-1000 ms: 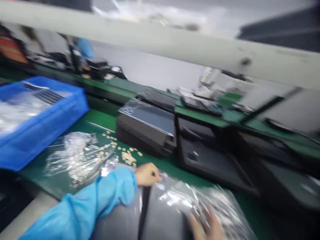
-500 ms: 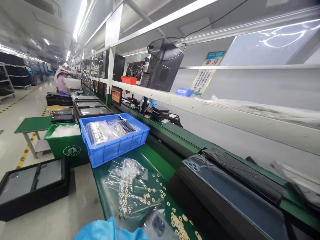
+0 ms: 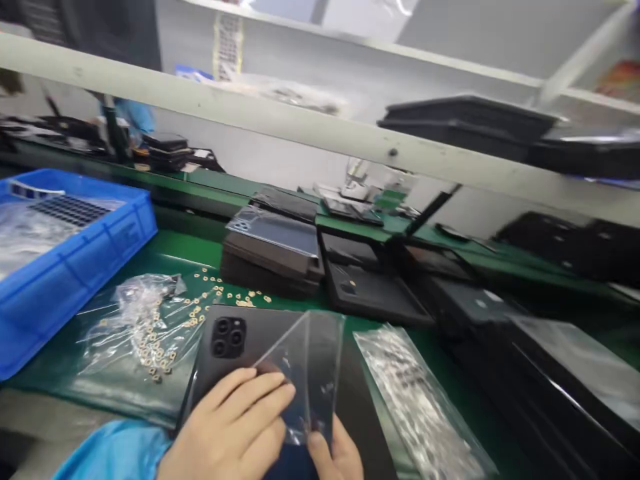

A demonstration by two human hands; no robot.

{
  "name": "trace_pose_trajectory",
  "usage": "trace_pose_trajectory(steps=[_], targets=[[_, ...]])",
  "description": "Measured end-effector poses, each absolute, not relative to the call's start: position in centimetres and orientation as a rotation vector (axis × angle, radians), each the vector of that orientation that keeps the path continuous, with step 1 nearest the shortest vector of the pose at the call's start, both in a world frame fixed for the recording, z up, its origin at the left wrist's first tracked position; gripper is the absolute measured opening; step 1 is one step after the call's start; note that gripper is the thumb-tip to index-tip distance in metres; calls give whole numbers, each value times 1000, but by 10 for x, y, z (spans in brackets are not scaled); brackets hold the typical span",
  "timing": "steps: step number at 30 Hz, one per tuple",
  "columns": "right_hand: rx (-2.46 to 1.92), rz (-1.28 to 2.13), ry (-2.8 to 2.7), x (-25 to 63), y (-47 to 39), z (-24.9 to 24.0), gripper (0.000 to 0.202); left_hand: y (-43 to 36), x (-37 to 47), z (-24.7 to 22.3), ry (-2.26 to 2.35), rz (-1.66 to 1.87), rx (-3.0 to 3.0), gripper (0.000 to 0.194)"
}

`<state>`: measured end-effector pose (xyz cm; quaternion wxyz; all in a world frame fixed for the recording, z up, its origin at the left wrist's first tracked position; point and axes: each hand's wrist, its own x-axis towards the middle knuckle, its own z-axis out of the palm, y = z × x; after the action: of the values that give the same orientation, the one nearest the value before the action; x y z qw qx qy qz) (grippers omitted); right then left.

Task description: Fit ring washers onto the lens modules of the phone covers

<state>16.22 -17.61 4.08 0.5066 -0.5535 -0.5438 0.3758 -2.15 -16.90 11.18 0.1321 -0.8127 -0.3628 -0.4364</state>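
Green worktop, with blue bin at left. Dark panel with camera cluster lay at front centre; left hand rested flat over it, fingers together; right hand pinched clear film above it.

A bare strip of the green worktop runs rearward between the blue bin and the tray stack, small rings scattered across its near end. The white rail bars high reaches at the rear edge. Another gap separates the flat plastic bag from the black trays rightward.
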Motion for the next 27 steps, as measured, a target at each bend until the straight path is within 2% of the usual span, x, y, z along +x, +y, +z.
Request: trace_pose_trajectory(steps=[6, 11, 27], targets=[[-1129, 1137, -1229, 143, -176, 41, 46, -178, -38, 112, -1081, -1251, -2424, 35], [-1137, 1106, -1303, 150, -178, 34, 45, -179, -42, 116, -1095, -1123, -2475, 34], [-1150, 1155, -1295, 158, -182, 15, 34, -182, -35, 105, -1239, -1148, -2545, 31]])
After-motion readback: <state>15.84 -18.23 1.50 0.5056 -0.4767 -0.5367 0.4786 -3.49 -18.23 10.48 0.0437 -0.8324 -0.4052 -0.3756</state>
